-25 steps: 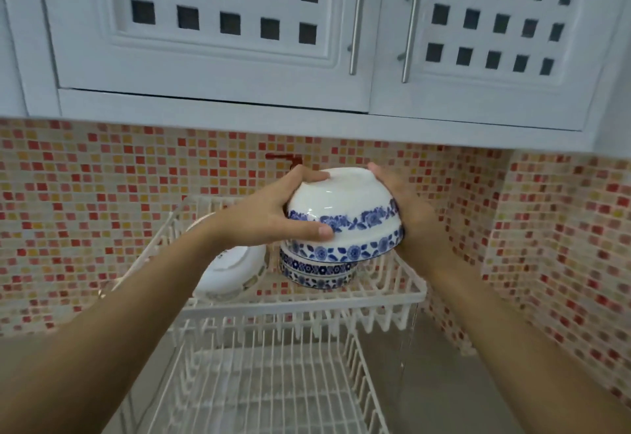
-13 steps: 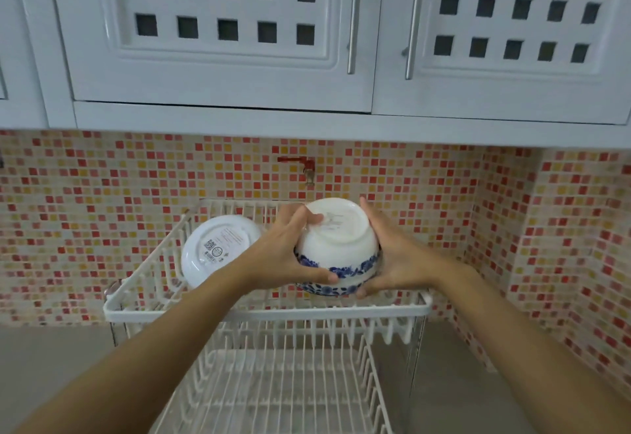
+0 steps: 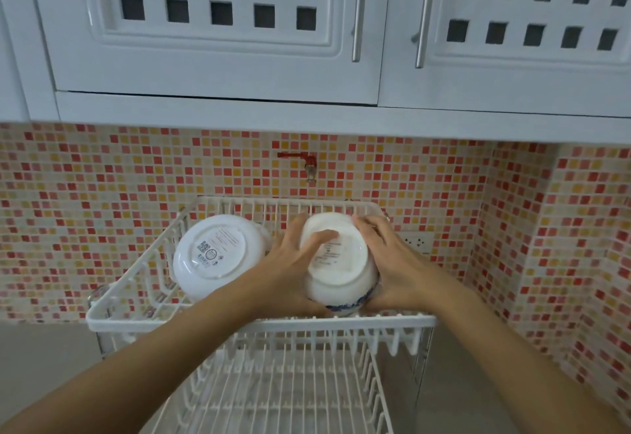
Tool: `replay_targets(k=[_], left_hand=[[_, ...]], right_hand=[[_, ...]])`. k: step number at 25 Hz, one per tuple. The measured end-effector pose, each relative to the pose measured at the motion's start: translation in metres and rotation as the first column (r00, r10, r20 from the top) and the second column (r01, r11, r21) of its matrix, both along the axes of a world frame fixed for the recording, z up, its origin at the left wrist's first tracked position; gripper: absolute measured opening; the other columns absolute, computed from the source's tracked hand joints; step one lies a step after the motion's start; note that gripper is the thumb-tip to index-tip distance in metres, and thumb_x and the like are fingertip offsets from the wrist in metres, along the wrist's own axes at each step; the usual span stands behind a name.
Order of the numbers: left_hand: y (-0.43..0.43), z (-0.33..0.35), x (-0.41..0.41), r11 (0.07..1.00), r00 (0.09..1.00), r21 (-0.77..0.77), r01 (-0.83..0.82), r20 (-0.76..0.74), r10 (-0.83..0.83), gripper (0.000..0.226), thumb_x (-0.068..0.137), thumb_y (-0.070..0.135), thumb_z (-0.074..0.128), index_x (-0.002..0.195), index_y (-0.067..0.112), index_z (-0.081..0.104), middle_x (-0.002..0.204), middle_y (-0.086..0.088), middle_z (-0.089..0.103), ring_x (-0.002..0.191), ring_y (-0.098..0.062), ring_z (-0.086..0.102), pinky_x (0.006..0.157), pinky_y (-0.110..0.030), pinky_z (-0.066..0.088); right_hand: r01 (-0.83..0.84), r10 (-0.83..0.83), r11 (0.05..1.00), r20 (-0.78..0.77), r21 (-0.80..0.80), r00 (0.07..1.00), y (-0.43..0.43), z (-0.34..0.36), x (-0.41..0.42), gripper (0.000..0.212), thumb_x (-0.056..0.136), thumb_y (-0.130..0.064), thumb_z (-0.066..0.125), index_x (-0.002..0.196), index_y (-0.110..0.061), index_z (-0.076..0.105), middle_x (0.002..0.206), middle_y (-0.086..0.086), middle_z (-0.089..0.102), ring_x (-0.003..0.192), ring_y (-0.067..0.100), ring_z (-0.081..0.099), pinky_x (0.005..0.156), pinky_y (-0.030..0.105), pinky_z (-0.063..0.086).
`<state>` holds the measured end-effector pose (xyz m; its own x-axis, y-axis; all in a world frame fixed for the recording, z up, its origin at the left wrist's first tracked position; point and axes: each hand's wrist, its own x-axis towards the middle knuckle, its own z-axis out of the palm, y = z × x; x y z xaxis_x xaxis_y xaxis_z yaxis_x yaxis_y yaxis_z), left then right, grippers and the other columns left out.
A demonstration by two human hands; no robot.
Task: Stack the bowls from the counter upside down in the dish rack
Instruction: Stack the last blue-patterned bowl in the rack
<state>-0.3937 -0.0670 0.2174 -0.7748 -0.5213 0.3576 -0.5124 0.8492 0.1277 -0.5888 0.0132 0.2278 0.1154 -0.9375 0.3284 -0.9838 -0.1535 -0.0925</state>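
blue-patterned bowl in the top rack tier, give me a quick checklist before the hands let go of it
1. Blue-patterned bowl upside down, base facing up: ok.
2. Both hands on it, left hand with fingers over the base, right hand on its right side: ok.
3. Bowl inside the upper tier of the dish rack, behind the front rail: ok.
4. Bowl seated squarely on whatever is beneath it: cannot tell, its rim is hidden.
5. Apart from the white bowl on the left: cannot tell, the left hand covers the space between them.
6. Lower tier needed for this bowl: no, ok.
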Motion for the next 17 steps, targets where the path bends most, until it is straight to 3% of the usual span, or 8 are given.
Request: replay_targets(k=[7,12,17], left_hand=[[-0.009,-0.005,0.000,0.999,1.000,0.035,0.027,-0.005,-0.026,0.107,0.063,0.065,0.070,0.144,0.045,0.003,0.157,-0.001,-0.021,0.147,-0.026,-0.006,0.119,-0.048,0.012],[-0.008,-0.006,0.002,0.997,0.999,0.080,0.015,-0.043,-0.011,0.121,0.066,0.058,0.073,0.147,0.034,-0.013,0.157,-0.001,-0.023,0.147,-0.022,-0.009,0.120,-0.043,0.011],[-0.007,-0.006,0.002,0.997,0.999,0.076,0.020,-0.051,-0.016,0.120,0.066,0.055,0.074,0.148,0.033,-0.010,0.157,-0.003,-0.020,0.147,-0.024,-0.008,0.120,-0.044,0.013]], right_hand=[[-0.013,0.014,1.000,0.066,-0.006,0.998,0.002,-0.001,0.001,0.136,0.057,-0.039,0.086,0.148,-0.021,-0.014,0.158,-0.007,-0.009,0.144,0.012,0.005,0.113,0.028,0.022],[0.031,-0.032,0.999,0.059,0.021,0.998,0.002,-0.002,0.002,0.136,0.060,-0.038,0.086,0.147,-0.021,-0.018,0.158,-0.006,-0.017,0.146,0.012,0.000,0.115,0.032,0.022],[0.039,-0.040,0.999,0.042,0.021,0.998,0.004,-0.001,0.003,0.135,0.060,-0.039,0.085,0.147,-0.022,-0.017,0.158,-0.008,-0.015,0.145,0.012,0.004,0.112,0.032,0.029]])
